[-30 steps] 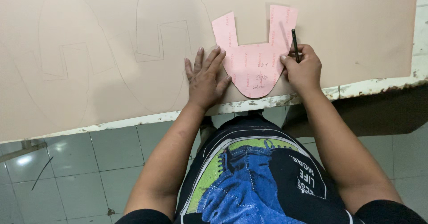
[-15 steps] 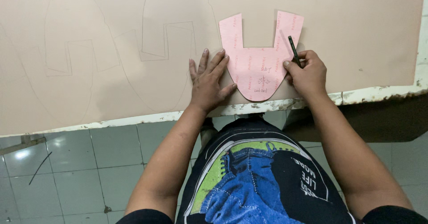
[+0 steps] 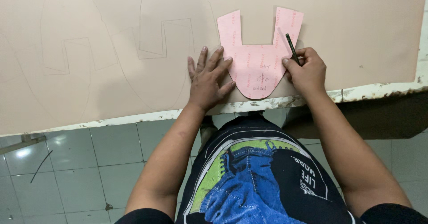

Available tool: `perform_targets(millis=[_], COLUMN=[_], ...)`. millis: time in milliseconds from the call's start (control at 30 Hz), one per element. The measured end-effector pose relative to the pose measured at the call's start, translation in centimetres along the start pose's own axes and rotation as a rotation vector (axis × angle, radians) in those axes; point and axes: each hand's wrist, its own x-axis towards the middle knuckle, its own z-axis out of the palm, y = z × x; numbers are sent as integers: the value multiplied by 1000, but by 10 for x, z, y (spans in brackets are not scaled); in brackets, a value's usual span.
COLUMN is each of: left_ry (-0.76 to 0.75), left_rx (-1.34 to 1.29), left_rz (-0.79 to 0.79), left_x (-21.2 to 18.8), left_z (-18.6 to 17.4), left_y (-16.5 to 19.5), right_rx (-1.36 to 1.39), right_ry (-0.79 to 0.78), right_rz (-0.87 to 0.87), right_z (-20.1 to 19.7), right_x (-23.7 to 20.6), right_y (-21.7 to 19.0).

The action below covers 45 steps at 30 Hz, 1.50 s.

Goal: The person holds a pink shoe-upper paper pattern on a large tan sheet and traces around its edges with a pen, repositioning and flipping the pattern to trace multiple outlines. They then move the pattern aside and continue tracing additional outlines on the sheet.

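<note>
beige sheet (image 3: 356, 37) over a worn white table edge (image 3: 379, 92), traced outlines to the left. left hand (image 3: 208, 79) flat, fingers spread, pressing pink u-shaped template (image 3: 258, 57) just right of it. right hand (image 3: 307, 70) clenched around dark pen (image 3: 292, 48), tip at template's right edge.

left hand (image 3: 207, 79) flat — fingers spread, right hand (image 3: 306, 71) clenched

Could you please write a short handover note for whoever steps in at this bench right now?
Left hand: flat on the beige sheet, fingertips pinning the left edge of the pink template.
Right hand: grips a dark pencil, its tip at the template's right edge.
Done: at least two outlines of the same shape are drawn to the left.
Left: the outline around the template looks unfinished; the sheet is uncut.
</note>
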Motion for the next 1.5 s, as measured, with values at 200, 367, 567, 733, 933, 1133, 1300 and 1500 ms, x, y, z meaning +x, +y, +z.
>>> perform_targets(millis=[200,367,567,733,933,1133,1300,1500], left_ry=[28,49,-72,-230,-430,-405,-336,-170], left_rx=[8,28,84,175,245,298,352,-252], left_rz=[26,34,-19,13,-137,-222,-11,-354], left_x=[-2,-1,3,12,35,44,41,39], left_z=[4,5,-12,-13,9,34,51,39], left_y=[-4,-2,13,45,84,92,82,86], right_rx=[-9,-55,-101,-346,-288,-304,-446,-529], right_ry=[8,36,26,41,-32,-428,-583,-575], right_rz=[22,-3,10,-63,-655,-685,-635,-701], right_z=[2,2,2,-3,18,62,79,86], right_x=[-1,-3,-1,3,7,13,11,11], right_y=[-1,-3,-1,-8,-59,-123,-134,-138])
